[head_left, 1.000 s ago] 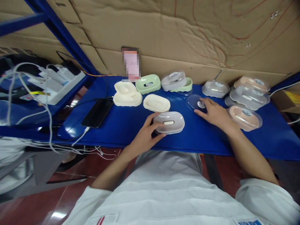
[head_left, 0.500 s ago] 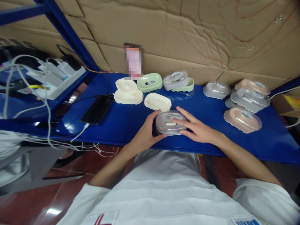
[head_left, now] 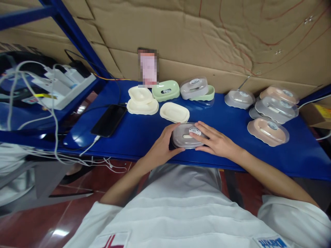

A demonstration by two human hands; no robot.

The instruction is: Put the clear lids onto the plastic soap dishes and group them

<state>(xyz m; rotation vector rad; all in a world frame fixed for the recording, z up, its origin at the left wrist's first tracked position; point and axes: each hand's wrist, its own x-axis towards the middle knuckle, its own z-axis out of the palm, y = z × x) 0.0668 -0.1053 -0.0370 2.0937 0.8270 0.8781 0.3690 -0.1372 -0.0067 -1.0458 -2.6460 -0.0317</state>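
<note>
A grey soap box [head_left: 181, 132] with a clear lid and a round white label lies at the table's front edge, between both hands. My left hand [head_left: 162, 146] grips its left end, thumb at the near side and fingers at the far side. Across the lid's right part lie the fingers of my right hand [head_left: 216, 141], close to the label and the pale bar in the middle. Just beyond the box sits a cream oval tray [head_left: 174, 112]. Two more cream pieces [head_left: 142, 106] are stacked to its left.
Behind stand a green soap box [head_left: 165, 90] and a grey one [head_left: 193, 90] leaning on a green base. Several lidded grey and peach boxes [head_left: 269, 132] stand at right. A black phone [head_left: 109, 120] with a cable lies left, beside a power strip [head_left: 73, 91]. Cardboard [head_left: 181, 41] backs the table.
My right hand's fingers have drawn closer together and shifted slightly left over the lid, uncovering the label. My left hand keeps its hold on the box.
</note>
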